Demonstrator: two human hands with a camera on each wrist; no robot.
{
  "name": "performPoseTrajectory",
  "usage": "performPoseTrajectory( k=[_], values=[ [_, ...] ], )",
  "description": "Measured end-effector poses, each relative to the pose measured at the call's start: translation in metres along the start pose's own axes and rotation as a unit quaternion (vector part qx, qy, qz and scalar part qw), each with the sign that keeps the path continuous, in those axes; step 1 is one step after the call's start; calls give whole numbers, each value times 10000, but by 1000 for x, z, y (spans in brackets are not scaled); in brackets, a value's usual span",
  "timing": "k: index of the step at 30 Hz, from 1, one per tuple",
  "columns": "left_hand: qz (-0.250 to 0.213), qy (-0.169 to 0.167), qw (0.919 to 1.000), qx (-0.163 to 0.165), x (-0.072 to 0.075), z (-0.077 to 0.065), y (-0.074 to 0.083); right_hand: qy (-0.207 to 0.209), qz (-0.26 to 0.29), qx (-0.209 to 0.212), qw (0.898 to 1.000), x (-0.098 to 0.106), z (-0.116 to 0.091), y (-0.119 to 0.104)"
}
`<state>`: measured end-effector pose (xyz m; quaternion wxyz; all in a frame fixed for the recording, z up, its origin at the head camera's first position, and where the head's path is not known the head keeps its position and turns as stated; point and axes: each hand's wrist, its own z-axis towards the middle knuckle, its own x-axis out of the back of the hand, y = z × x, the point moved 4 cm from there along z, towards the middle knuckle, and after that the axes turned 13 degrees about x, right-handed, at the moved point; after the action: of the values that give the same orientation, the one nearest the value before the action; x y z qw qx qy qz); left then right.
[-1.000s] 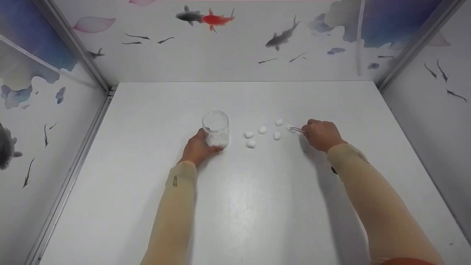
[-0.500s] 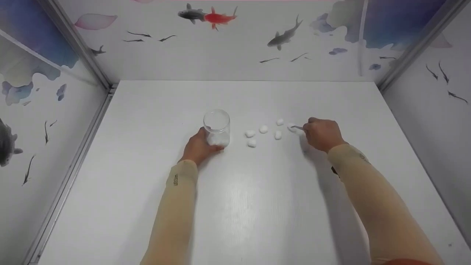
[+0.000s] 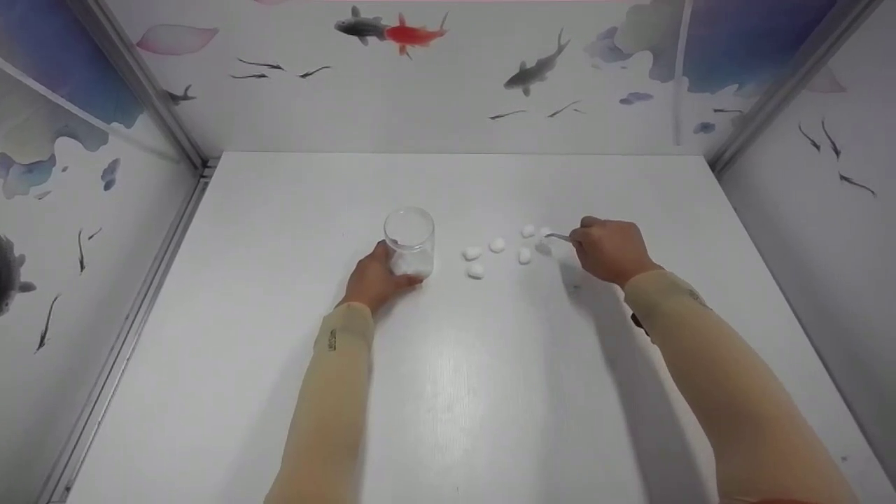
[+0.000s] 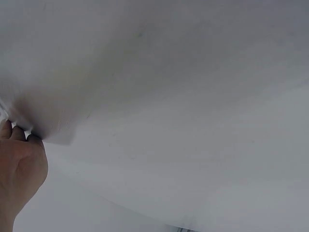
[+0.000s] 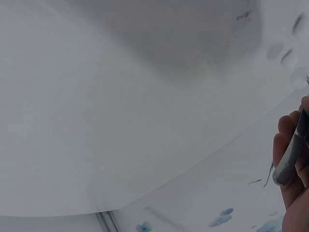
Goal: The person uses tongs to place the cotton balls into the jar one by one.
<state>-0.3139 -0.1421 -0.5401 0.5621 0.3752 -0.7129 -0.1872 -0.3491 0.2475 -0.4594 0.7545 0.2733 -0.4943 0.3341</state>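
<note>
My left hand [image 3: 374, 280] grips a clear jar [image 3: 429, 245] low on its side; white cotton balls [image 3: 411, 264] lie at its bottom. To the right, my right hand [image 3: 610, 250] pinches metal tweezers [image 3: 561, 237], which point left. At their tips is a cotton ball [image 3: 545, 231], with its shadow on the table below it. Between jar and tweezers several loose cotton balls [image 3: 497, 245] are scattered. In the right wrist view the rounded end of the tweezers [image 5: 288, 162] shows along the fingers. The left wrist view catches the left hand [image 4: 21, 164] at its edge, the jar mostly out of frame.
The white table [image 3: 448, 392] is bounded by a back wall [image 3: 434, 112] and side walls printed with fish. Metal corner posts [image 3: 175, 126] stand at the back. Beige sleeves [image 3: 329, 392] cover both forearms.
The tweezers have closed on the rightmost cotton ball and raised it off the table, the right hand moving slightly up. The left hand and jar have stayed in place.
</note>
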Motion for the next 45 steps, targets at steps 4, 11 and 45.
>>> performPoseTrajectory(
  k=[4,11,45],
  values=[
    [-40,-71,10000,38,-1,1,-1,150,28,159,9998,3,5,-7],
    [16,-24,10000,28,-1,2,-2,108,13,329,9994,8,21,-19],
    [5,1,9997,225,-1,-1,0,177,314,1368,9899,22,156,-127]
  ],
)
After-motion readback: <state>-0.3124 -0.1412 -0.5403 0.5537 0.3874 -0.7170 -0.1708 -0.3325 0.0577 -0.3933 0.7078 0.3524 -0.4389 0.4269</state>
